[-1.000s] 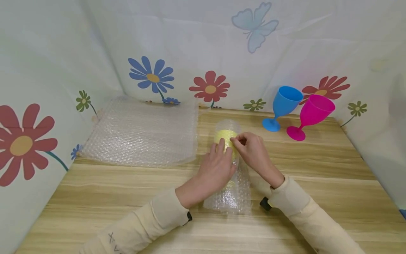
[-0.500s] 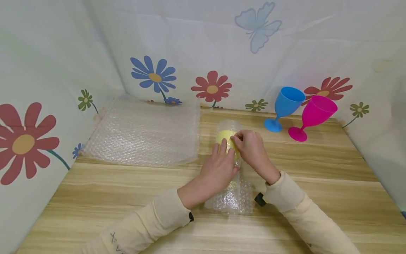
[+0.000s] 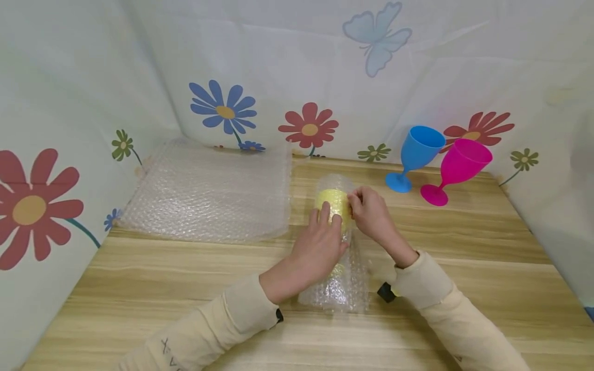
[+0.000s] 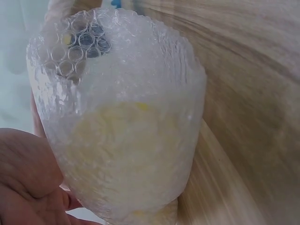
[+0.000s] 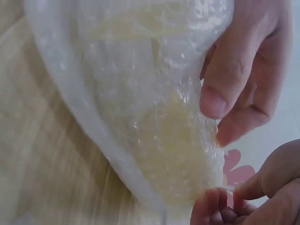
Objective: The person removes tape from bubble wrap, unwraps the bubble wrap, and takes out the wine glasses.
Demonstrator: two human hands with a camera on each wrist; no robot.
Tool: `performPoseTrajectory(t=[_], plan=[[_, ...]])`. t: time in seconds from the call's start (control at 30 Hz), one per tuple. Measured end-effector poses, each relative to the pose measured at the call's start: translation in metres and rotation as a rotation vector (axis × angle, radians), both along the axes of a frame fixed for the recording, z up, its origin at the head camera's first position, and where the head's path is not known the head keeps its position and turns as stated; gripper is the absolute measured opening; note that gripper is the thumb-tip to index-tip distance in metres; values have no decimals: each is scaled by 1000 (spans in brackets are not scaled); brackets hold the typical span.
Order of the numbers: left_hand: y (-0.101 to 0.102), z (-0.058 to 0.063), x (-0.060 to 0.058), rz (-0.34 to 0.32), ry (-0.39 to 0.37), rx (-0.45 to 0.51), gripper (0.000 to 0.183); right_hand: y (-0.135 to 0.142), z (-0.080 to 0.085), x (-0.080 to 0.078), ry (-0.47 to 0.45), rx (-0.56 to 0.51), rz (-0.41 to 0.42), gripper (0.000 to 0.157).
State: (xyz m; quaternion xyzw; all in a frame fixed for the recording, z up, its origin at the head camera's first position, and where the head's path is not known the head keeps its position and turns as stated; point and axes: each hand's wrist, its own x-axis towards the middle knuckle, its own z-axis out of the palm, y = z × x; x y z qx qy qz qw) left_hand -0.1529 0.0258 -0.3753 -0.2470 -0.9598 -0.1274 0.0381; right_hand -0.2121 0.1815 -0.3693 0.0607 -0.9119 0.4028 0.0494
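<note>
A yellow goblet (image 5: 173, 145), rolled in bubble wrap (image 3: 331, 296), lies lengthwise on the table; its bowl points away from me. My left hand (image 3: 317, 252) rests on top of the roll with its fingers stretched forward over the yellow bowl. In the right wrist view, the left thumb (image 5: 214, 101) touches the side of the wrap. My right hand (image 3: 371, 214) is at the roll's right side, beside the bowl. Thumb and fingers there pinch a thin clear edge at the wrap, seen close up in the right wrist view.
A flat sheet of bubble wrap (image 3: 209, 190) lies at the back left. Blue (image 3: 419, 149) and pink (image 3: 464, 162) goblets stand upright at the back right. Flower-printed white cloth (image 3: 278, 51) closes off the back and sides of the wooden table (image 3: 185, 273).
My right hand, pinching near the yellow bowl, has shifted slightly right to the roll's edge. The left hand stays on the roll, and the other goblets have not moved.
</note>
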Motion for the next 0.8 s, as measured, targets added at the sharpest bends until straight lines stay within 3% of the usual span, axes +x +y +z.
performPoseTrajectory(t=[0.23,0.4,0.63,0.8], plan=[[-1,3,-3,16,-19,35,51,0,3,3,-31,-40,-40,20],[-2,7,-6,39,-76,70,48,1,4,0,-95,-176,-39,24],[1,8,-11,94,-59,97,60,2,4,0,-196,-390,-23,29],[3,7,-17,134,-79,93,64,0,4,2,-219,-527,-27,26]])
